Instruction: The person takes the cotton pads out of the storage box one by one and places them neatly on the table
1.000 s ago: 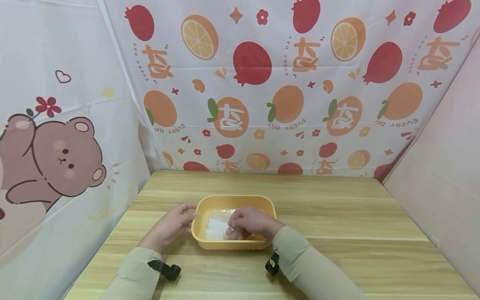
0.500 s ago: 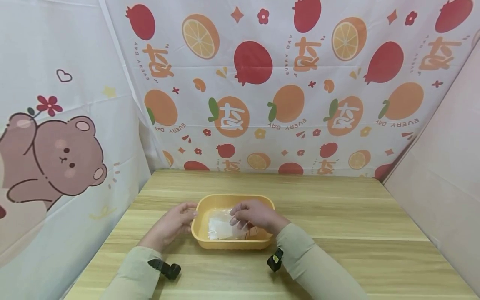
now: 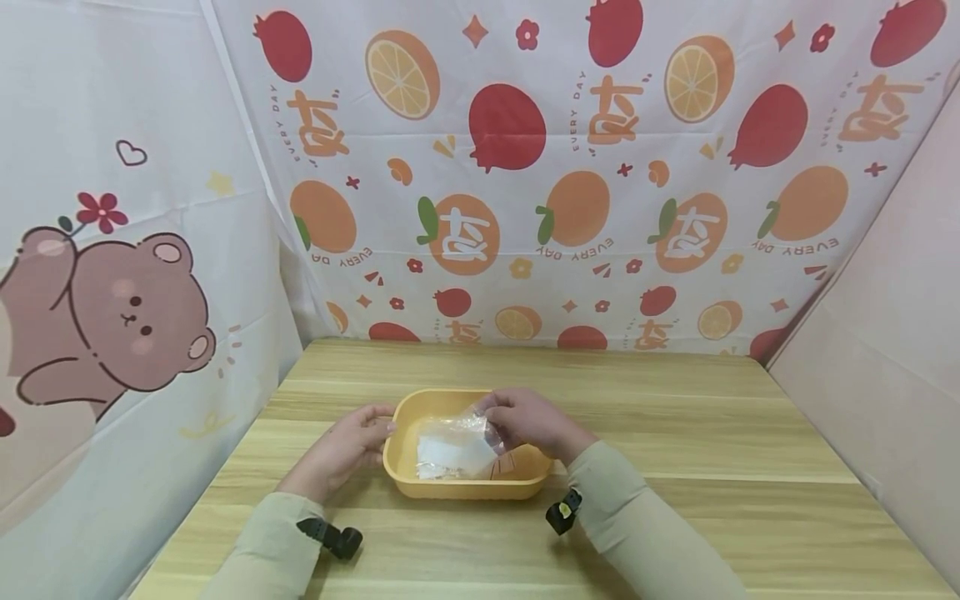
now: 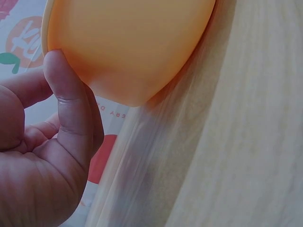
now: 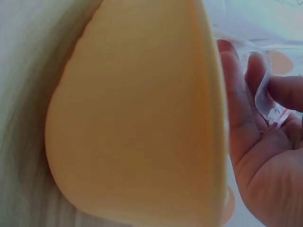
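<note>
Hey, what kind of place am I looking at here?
Probably a small workspace screened with cloth: there's a wood-grain table, a fruit-print cloth behind it, and a bear-print cloth on its left.

Pale khaki sleeves (image 3: 645,529), black wrist straps (image 3: 315,530), small black cameras (image 3: 347,544), yellowish spot (image 3: 565,510) on the right one

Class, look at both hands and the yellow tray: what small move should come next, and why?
Probably raise the right hand slightly to draw the clear plastic up from the yellow tray: that hand pinches the plastic's right end, the rest seems inside the tray, and the left hand holds the tray's left rim, which should steady it.
</note>
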`<state>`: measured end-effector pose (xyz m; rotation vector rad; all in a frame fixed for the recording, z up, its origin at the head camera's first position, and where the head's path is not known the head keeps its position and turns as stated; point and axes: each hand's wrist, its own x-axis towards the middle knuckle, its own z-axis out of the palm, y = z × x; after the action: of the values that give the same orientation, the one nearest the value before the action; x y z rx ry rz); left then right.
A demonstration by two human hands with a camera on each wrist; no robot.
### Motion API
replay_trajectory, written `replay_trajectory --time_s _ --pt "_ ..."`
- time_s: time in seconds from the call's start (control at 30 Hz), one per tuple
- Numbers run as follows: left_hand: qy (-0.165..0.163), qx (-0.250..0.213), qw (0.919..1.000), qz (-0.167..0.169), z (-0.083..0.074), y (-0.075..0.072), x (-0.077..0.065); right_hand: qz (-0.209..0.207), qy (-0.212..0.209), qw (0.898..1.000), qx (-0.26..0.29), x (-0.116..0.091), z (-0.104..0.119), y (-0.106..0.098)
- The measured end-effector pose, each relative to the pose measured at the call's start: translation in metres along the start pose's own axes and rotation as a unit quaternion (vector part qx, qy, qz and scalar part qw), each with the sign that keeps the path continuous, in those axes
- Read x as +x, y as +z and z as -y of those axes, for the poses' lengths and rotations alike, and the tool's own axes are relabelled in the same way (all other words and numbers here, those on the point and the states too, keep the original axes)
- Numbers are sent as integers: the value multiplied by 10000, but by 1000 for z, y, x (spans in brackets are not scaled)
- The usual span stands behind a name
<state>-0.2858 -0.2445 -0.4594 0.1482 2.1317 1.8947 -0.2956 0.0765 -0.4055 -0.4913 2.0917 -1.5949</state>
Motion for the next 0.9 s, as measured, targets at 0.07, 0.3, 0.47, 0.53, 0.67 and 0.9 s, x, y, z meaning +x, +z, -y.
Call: replay_trajectory --time_s 0.07,0.3,0.47,0.53,0.67,0.9 --pt "-19 7 10000 -30 -1 1 0 -10 2 10000 9 -1 0 -4" --pt "12 53 10000 -30 -3 1 -1 122 -121 9998 -124 -10 7 -23" --pt "46 55 10000 10 -3 1 -1 308 -167 9987 -380 -19 13 -37" --pt "66 56 10000 31 -3 0 0 312 -185 9983 -460 -22 13 -43" --pt "27 61 10000 -6 -1 0 0 271 -225 9977 -583 -25 13 -53" --pt "-32 153 9998 -78 0 0 0 258 -144 9956 -887 -32 13 -70"
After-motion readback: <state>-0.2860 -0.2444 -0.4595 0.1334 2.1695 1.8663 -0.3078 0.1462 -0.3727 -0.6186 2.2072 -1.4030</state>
